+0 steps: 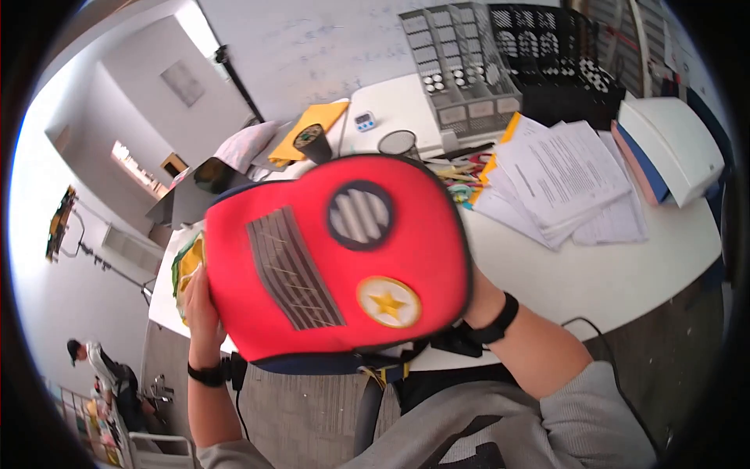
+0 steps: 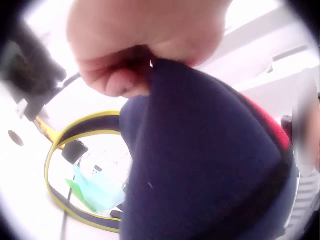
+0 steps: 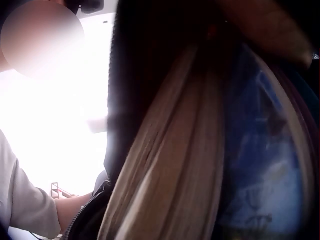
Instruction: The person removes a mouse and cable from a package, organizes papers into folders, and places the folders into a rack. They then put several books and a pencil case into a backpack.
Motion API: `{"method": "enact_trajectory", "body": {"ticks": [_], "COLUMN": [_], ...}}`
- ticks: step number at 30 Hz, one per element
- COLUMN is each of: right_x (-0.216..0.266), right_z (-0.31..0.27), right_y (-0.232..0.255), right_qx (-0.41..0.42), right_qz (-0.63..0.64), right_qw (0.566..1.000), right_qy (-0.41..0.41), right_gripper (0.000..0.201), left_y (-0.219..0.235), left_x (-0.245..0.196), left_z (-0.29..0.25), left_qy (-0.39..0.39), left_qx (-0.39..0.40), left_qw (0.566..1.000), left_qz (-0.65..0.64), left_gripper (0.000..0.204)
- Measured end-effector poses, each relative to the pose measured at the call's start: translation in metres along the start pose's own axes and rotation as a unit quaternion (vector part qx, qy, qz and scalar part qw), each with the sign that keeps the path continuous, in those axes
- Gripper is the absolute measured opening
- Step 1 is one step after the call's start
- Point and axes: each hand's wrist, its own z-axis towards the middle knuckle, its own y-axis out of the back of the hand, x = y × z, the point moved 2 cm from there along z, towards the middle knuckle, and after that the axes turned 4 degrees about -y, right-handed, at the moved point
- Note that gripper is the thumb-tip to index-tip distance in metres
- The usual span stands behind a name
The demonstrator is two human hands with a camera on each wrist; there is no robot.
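A red backpack (image 1: 312, 273) with a navy back, a grey striped patch and a gold star badge is held up in front of the body in the head view, slightly blurred. At its left side my left hand (image 1: 201, 313) grips it; the left wrist view has the fingers curled on a fold of navy fabric (image 2: 200, 145). My right hand (image 1: 483, 301) holds the opposite side, its fingers hidden behind the bag. Inside the unzipped opening, the right wrist view shows thick books' page edges (image 3: 175, 160) and a glossy blue cover (image 3: 265, 155). A yellow-edged strap (image 2: 52, 180) loops beside the bag.
The white table (image 1: 539, 289) carries loose printed papers (image 1: 566, 176), a mesh organizer (image 1: 473, 102), a small potted plant (image 1: 312, 143), a yellow folder (image 1: 324, 121) and a little timer (image 1: 364, 120). A laptop (image 1: 195, 191) stands at left. Another person (image 1: 117, 383) is farther off, lower left.
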Motion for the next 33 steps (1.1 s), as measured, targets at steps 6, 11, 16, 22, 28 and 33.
{"method": "enact_trajectory", "body": {"ticks": [6,11,16,22,28,33], "right_x": [-0.007,0.001,0.060,0.121,0.158,0.166], "right_z": [-0.021,-0.037,-0.052,-0.060,-0.122,-0.162], "right_y": [0.008,0.018,0.005,0.063,0.103,0.119], "right_qx": [0.044,0.025,-0.073,-0.270,-0.255,-0.288], "right_qz": [0.060,0.110,-0.065,0.077,0.075,0.063], "right_qw": [0.997,0.993,0.992,0.944,0.939,0.926], "right_qy": [-0.004,0.039,0.083,0.171,0.219,0.235], "right_gripper": [0.053,0.052,0.053,0.056,0.052,0.044], "left_y": [-0.049,-0.071,-0.040,0.022,0.059,0.034], "left_x": [-0.057,-0.083,-0.063,0.020,0.049,0.116], "left_z": [0.031,0.026,0.019,-0.001,-0.004,-0.024], "left_qy": [0.151,0.143,0.078,0.058,0.158,0.287], "left_qx": [0.165,0.084,-0.011,-0.086,-0.128,-0.107], "left_qw": [0.877,0.922,0.960,0.918,0.848,0.867], "left_qz": [-0.425,-0.349,-0.269,-0.384,-0.489,-0.393], "left_gripper": [0.049,0.036,0.035,0.047,0.046,0.036]}}
